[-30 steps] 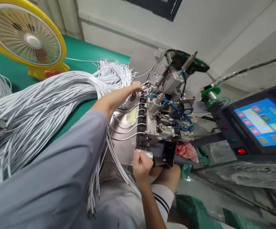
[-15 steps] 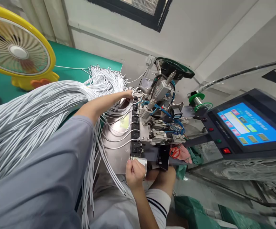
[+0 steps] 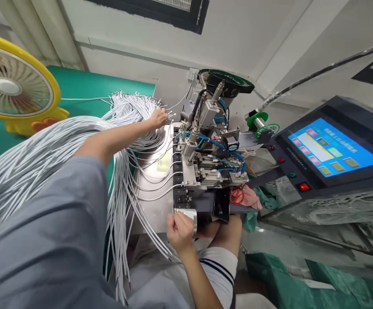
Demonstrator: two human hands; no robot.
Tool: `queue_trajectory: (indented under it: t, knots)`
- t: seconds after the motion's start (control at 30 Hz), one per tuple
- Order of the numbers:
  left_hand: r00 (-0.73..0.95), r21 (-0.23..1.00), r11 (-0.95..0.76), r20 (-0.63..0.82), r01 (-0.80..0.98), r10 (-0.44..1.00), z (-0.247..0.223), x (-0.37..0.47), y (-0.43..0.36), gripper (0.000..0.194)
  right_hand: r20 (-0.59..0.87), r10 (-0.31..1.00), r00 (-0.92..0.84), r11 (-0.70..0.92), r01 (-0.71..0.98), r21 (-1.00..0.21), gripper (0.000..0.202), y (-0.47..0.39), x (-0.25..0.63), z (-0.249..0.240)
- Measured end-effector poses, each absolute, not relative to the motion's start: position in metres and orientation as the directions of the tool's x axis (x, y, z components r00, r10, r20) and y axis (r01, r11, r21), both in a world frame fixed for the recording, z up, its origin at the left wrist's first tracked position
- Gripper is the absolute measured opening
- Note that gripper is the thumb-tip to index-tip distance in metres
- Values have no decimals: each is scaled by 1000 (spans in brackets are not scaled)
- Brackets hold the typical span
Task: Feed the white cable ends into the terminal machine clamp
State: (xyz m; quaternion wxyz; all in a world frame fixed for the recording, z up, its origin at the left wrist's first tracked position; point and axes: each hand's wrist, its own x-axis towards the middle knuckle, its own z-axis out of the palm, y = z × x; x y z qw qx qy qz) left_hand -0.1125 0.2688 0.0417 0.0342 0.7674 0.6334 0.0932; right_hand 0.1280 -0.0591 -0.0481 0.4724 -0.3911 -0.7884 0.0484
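My left hand (image 3: 159,118) is at the connector ends of a large bundle of white cables (image 3: 131,108), its fingers closed on a cable end. Several single white cables (image 3: 160,198) curve across the metal plate (image 3: 154,216) to a row of black holders (image 3: 177,171) along the machine (image 3: 191,148). At the near end of that row, my right hand (image 3: 180,231) is closed in a fist beside a rounded silver part (image 3: 191,216). What it holds, if anything, is hidden.
A yellow fan (image 3: 56,92) stands on the green table (image 3: 92,83) at left. To the right are a lit touch screen (image 3: 334,148) and a green wire spool (image 3: 259,122). A black phone (image 3: 221,205) and red-handled scissors (image 3: 237,196) lie near the machine's front.
My left hand has moved back from the machine's far end to the cable ends. My right hand remains a fist by the silver part. The view has shifted slightly.
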Motion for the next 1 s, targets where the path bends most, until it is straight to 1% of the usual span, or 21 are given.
queue_trajectory:
  t: [0.13,0.2,0.27,0.37,0.53,0.63,0.77,0.9,1.0]
  knots:
    - [265,-7,-270,-156,963,951,28,-117,217,30,723,644,-250,707,554,-439,38,-58,128,-49]
    - [272,-66,-294,-231,954,934,21,-116,193,28,722,645,-249,707,554,-440,38,-58,128,-49]
    - [256,-117,-296,-275,948,927,17,-108,178,27,714,653,-253,702,556,-445,38,-58,127,-50]
    - [201,-176,-267,-322,947,925,15,-90,174,31,705,659,-263,700,557,-447,39,-59,127,-49]
    - [97,-225,-178,-330,958,939,16,-64,183,33,711,650,-269,704,565,-430,39,-60,127,-49]
    - [50,-217,-123,-315,968,948,22,-63,186,32,712,645,-276,708,567,-421,38,-59,127,-50]
    - [3,-159,-52,-295,986,956,31,-68,188,33,713,641,-285,712,567,-414,38,-59,127,-50]
    - [-47,-71,29,-274,997,961,33,-68,189,34,712,641,-286,710,574,-408,38,-60,126,-48]
    - [-89,27,99,-261,995,961,34,-67,191,34,714,640,-285,706,585,-400,38,-61,126,-47]
